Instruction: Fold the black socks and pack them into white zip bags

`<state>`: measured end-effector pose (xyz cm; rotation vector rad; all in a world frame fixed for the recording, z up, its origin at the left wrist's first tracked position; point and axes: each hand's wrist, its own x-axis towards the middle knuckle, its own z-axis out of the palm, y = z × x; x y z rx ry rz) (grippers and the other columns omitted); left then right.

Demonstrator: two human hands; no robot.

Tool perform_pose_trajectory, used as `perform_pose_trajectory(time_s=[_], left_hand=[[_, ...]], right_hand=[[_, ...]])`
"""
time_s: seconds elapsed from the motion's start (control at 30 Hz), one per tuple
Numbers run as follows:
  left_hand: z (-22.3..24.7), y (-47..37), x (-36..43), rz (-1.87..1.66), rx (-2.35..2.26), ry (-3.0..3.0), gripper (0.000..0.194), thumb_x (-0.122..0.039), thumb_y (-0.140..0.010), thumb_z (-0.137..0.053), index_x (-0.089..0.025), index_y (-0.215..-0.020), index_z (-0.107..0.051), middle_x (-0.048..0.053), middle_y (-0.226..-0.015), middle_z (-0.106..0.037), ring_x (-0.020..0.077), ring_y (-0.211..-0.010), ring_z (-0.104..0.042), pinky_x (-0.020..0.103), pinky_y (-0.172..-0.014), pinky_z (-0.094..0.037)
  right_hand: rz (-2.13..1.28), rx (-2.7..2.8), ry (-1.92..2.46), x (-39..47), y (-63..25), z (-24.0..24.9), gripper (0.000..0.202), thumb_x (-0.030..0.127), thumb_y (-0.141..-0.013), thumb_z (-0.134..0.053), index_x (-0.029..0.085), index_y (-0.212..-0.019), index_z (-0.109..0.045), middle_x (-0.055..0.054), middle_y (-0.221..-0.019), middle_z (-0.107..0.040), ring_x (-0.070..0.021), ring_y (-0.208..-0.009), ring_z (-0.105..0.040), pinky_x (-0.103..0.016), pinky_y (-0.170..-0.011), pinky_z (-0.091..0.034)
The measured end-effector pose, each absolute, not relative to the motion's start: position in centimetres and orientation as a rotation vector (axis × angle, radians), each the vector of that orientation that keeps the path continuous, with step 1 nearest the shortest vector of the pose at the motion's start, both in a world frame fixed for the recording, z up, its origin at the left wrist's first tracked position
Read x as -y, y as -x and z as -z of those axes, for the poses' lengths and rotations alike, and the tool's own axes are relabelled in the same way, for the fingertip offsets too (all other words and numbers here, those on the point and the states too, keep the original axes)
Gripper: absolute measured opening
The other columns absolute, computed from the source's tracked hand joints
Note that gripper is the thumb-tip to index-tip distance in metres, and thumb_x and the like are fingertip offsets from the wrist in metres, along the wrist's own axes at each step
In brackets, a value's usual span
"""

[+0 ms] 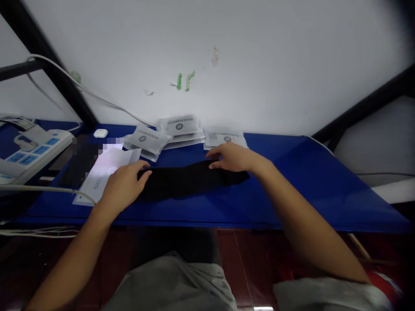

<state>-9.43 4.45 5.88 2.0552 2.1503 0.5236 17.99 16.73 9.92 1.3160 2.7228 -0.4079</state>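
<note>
While the black cloth (181, 181) lies lengthwise on the blue counter (298, 185), my left grip (125, 183) is at its left end and my right grip (234, 156) at its far edge, fingers curved; I cannot tell whether either pinches it. Pouches (181, 126) lie behind.

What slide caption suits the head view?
Left hand and right hand at a black cloth on a blue table, pouches behind.

Long black fabric strip (184, 179), spread out sideways on the blue tabletop (308, 181)
</note>
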Motion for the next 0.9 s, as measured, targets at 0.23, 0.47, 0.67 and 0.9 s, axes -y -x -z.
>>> perform_pose_trajectory(time_s=[0.23,0.47,0.67,0.9], left_hand=[[-2.2,8.0,-3.6,-0.402,-1.844,-2.539,0.049,-0.039,-0.096,-0.039,-0.014,-0.137,-0.046,0.013,-0.145,-0.045,0.0276,-0.133,-0.041,0.045,-0.109,-0.037],[0.3,8.4,-3.0,-0.150,-1.748,-2.445,0.064,-0.053,-0.096,-0.030,-0.016,-0.147,-0.029,0.012,-0.155,-0.027,0.0270,-0.144,-0.020,0.050,-0.114,-0.026],[0.0,8.2,-2.7,-0.158,-1.743,-2.443,0.064,-0.053,-0.096,-0.029,-0.016,-0.147,-0.030,0.013,-0.155,-0.027,0.0274,-0.144,-0.019,0.052,-0.115,-0.024],[-0.3,8.1,-1.8,-0.101,-1.759,-2.468,0.063,-0.052,-0.096,-0.031,-0.014,-0.146,-0.032,0.014,-0.153,-0.029,0.0283,-0.143,-0.023,0.056,-0.115,-0.018]], right_hand=[[-0.324,-2.909,-1.451,-10.0,-16.7,-4.8,0.038,0.029,-0.095,-0.043,0.014,-0.126,-0.057,-0.015,-0.134,-0.056,-0.0293,-0.120,-0.053,-0.047,-0.104,-0.037],[-0.040,-2.866,-1.615,-7.4,-18.5,0.6,0.067,0.056,-0.095,-0.031,0.014,-0.146,-0.034,-0.017,-0.148,-0.039,-0.0314,-0.139,-0.032,-0.052,-0.109,-0.033],[0.123,-2.890,-1.660,-8.0,-19.3,0.4,0.066,0.055,-0.095,-0.028,0.012,-0.145,-0.036,-0.018,-0.149,-0.037,-0.0317,-0.140,-0.030,-0.055,-0.111,-0.030],[0.190,-2.921,-1.626,-9.5,-19.4,0.5,0.052,0.039,-0.098,-0.027,0.017,-0.143,-0.039,-0.012,-0.148,-0.041,-0.0262,-0.140,-0.030,-0.052,-0.113,-0.028]])
